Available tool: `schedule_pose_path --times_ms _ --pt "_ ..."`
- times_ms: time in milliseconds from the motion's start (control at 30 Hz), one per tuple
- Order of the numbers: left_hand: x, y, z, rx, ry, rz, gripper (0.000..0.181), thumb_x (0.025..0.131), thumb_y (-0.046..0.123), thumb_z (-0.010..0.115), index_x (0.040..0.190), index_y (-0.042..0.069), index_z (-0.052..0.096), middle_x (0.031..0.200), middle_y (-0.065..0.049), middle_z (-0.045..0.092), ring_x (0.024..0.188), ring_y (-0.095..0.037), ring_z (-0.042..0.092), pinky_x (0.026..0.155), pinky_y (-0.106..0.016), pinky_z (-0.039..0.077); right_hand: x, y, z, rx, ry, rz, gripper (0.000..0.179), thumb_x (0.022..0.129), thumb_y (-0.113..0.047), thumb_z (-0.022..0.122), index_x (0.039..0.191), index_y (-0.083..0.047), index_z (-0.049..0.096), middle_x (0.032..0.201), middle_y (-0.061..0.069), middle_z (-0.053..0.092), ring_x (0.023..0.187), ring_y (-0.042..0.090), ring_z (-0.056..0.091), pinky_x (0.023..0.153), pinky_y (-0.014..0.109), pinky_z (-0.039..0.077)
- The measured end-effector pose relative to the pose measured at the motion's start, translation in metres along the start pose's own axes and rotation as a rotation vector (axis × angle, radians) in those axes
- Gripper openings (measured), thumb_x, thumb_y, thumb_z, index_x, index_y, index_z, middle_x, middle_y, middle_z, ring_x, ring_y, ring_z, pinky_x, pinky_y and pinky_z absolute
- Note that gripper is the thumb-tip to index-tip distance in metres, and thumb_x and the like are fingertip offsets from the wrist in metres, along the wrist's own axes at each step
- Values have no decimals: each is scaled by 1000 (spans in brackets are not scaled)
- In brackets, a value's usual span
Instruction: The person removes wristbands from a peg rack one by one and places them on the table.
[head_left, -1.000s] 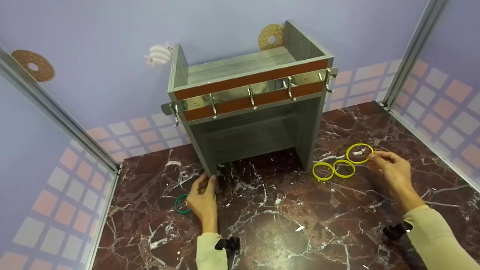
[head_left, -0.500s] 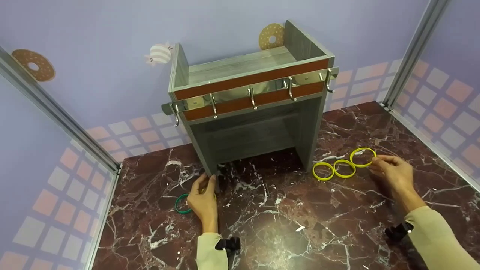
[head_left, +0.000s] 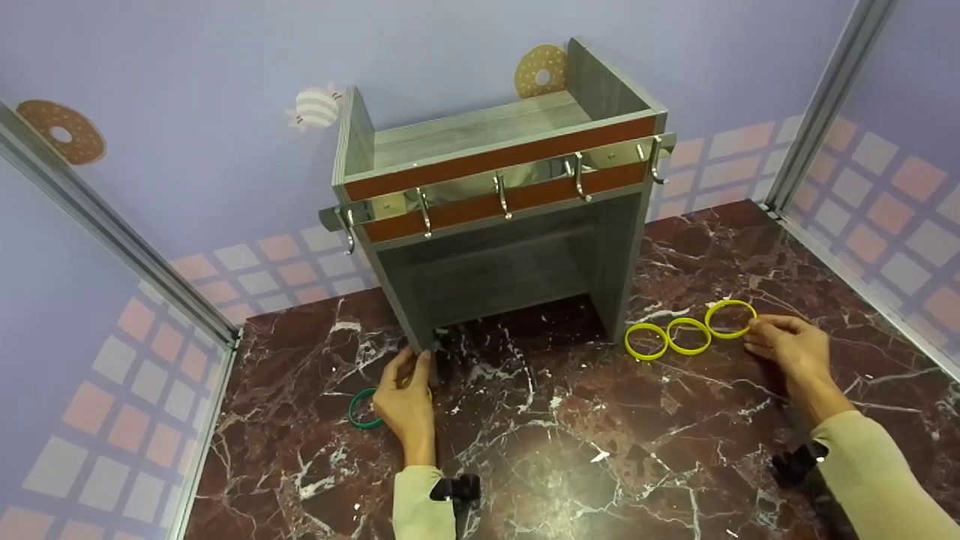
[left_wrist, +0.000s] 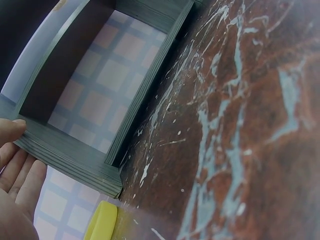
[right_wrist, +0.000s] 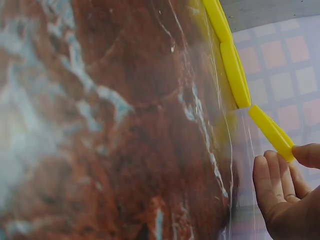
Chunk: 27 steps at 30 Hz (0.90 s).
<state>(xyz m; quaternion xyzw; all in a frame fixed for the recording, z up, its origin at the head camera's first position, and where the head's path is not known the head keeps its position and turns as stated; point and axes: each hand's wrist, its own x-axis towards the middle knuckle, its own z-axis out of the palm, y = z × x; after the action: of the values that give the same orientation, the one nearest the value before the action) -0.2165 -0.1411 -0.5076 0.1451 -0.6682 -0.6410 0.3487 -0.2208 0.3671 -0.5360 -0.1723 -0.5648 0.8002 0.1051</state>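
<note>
In the head view a grey wooden shelf unit stands against the back wall. My left hand grips the lower front edge of its left side panel, thumb on one face and fingers on the other, as the left wrist view shows. A green ring lies partly hidden beside that hand, and a yellow ring appears near the panel's foot. My right hand pinches a yellow ring between thumb and fingers, tilted off the tabletop. Its far end meets a row of two more yellow rings lying flat.
A metal rail with several hooks crosses the unit's front over a red-brown board. Purple panels with metal corner posts enclose the dark red marbled tabletop at the back and sides.
My right hand has moved slightly right and nearer, bringing the pinched ring down to the end of the row. The left hand keeps its grip on the panel.
</note>
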Motion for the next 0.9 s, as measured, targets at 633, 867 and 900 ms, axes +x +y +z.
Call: schedule_pose_path --times_ms 633,867,900 --pt "-5 8 -4 -6 -22 58 21 91 -8 81 111 -11 76 102 -30 74 96 -47 72 78 -16 58 9 5 -5 -507 -60 -34 27 104 2 64 121 23 60 80 -5 75 69 7 74 67 25 63" --pt "2 -15 -5 34 -63 177 22 91 -5 83 112 -8 77 103 -24 75 94 -41 73 77 -15 58 6 3 -3 -684 -38 -96 36 104 -5 68 124 23 59 83 3 77 65 5 73 64 25 63" --pt "4 -22 -6 46 -71 202 22 91 -3 83 112 -7 78 102 -22 75 93 -39 74 77 -16 59 6 2 -2 -742 -25 -121 35 104 -7 69 123 22 61 83 5 77 65 5 73 62 23 62"
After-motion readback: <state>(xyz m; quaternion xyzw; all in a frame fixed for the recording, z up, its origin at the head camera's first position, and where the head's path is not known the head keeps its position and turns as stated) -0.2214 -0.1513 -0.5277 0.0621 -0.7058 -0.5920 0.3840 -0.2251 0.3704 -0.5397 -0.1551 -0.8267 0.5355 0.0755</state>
